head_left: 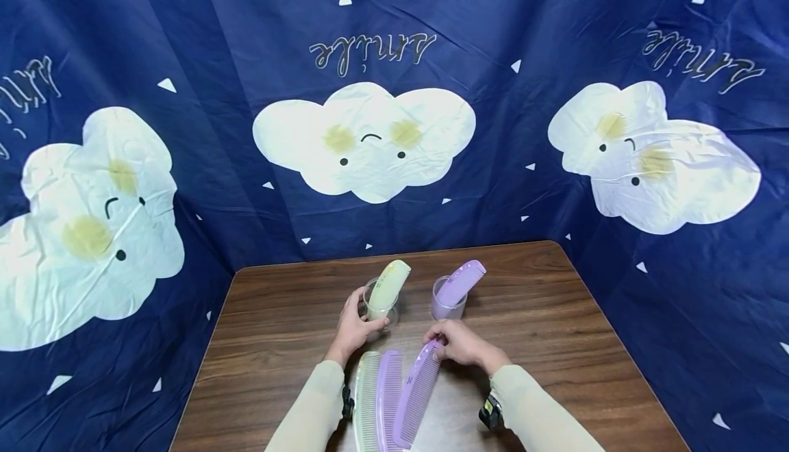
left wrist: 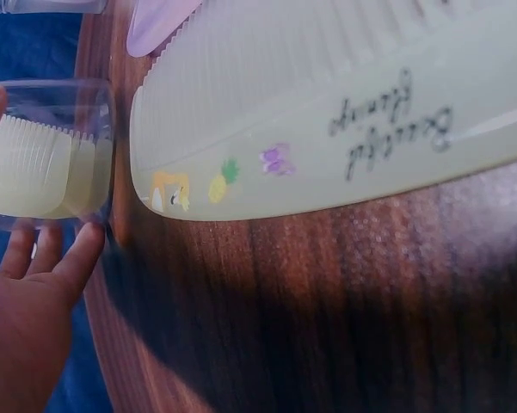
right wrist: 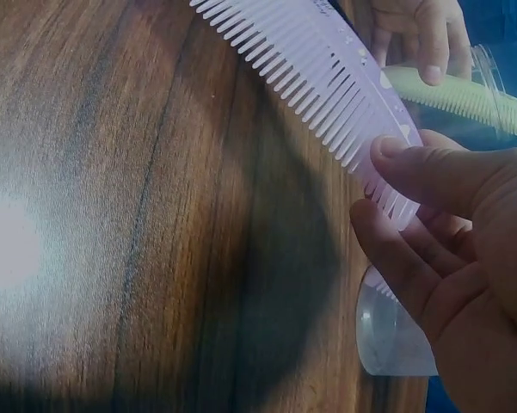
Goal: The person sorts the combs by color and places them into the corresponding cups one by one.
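My left hand point(head_left: 353, 327) holds a clear plastic cup point(left wrist: 90, 107) from its left side, thumb in front and fingers round the far side. A pale green comb point(head_left: 390, 284) stands tilted in that cup. My right hand point(head_left: 461, 344) pinches the upper end of a purple comb point(head_left: 414, 397) between thumb and fingers; the right wrist view shows the thumb on its spine and a finger at its teeth. Left of it lie a second purple comb point(head_left: 388, 397) and a pale green comb point(head_left: 367, 397), side by side on the table.
A second clear cup point(head_left: 448, 311) stands to the right, with a purple comb point(head_left: 465, 279) leaning in it. The brown wood-grain table point(head_left: 277, 342) ends at a dark blue curtain point(head_left: 511, 185) with cloud prints, behind and on both sides.
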`<state>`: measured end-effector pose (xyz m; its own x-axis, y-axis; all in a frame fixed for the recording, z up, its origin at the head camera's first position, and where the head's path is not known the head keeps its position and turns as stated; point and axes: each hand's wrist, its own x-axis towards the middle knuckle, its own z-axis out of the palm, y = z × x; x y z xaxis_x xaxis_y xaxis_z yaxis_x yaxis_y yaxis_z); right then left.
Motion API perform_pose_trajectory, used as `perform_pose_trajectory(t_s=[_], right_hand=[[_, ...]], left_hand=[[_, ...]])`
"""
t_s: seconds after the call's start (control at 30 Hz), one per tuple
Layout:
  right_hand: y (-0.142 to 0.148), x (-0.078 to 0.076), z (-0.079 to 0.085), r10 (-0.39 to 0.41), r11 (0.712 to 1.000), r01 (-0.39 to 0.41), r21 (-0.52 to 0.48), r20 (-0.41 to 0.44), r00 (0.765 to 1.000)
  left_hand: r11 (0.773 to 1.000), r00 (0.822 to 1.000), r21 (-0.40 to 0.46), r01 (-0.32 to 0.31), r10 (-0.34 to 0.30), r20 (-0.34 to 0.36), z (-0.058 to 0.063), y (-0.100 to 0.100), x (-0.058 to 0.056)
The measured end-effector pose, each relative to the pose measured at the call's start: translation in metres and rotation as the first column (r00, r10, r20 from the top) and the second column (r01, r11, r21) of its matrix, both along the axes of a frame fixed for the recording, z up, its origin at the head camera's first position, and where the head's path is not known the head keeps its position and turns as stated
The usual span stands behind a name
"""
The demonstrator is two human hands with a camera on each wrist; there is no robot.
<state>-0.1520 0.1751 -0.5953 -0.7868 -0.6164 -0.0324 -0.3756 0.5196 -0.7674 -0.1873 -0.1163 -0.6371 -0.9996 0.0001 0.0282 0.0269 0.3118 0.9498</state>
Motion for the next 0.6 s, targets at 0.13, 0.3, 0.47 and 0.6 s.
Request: perform_pose_trajectory(t_s=[0.13, 0.3, 0.47, 0.6], right_hand=[[0.002, -0.001, 0.002, -0.006, 1.0, 0.006, -0.001, 0.02, 1.0], [0.004, -0.002, 0.008, 0.009, 1.0, -0.009, -0.021, 0.021, 1.0], [0.004, -0.002, 0.017, -0.005, 0.998, 0.007, -0.058, 0.039, 0.999], [0.004, -0.003, 0.023, 0.004, 0.997, 0.0, -0.075, 0.049, 0.999]], left_hand=[[1.0, 1.0, -0.003, 0.002, -0.002, 0.002, -0.001, -0.001, 0.001], [1.0, 1.0, 0.004, 0.0, 0.0, -0.001, -0.001, -0.002, 0.001], [1.0, 1.0, -0.001, 0.001, -0.001, -0.017, -0.003, -0.001, -0.001], [1.0, 1.0, 0.0, 0.0, 0.0, -0.013, -0.003, -0.002, -0.002]])
